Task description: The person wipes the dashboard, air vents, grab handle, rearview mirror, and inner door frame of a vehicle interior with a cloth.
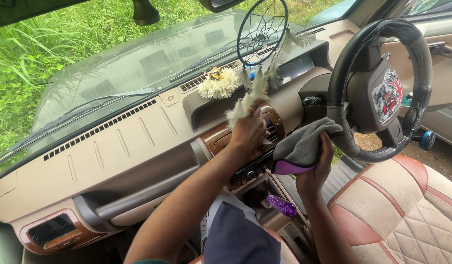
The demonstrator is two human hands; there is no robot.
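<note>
A dark cloth is draped over the knee nearest the camera, below the purple bottle in the console. The grey rag is gripped in the closed right hand, bunched above its fingers beside the steering wheel. The wood-look centre panel is probably best wiped with the feathers held aside, as is done by the left hand, whose fingers are curled against the panel, holding nothing that can be made out.

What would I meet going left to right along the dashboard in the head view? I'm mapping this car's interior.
Wood-trimmed side vent → white flower → left hand on the centre console → grey cloth in the right hand → steering wheel.
</note>
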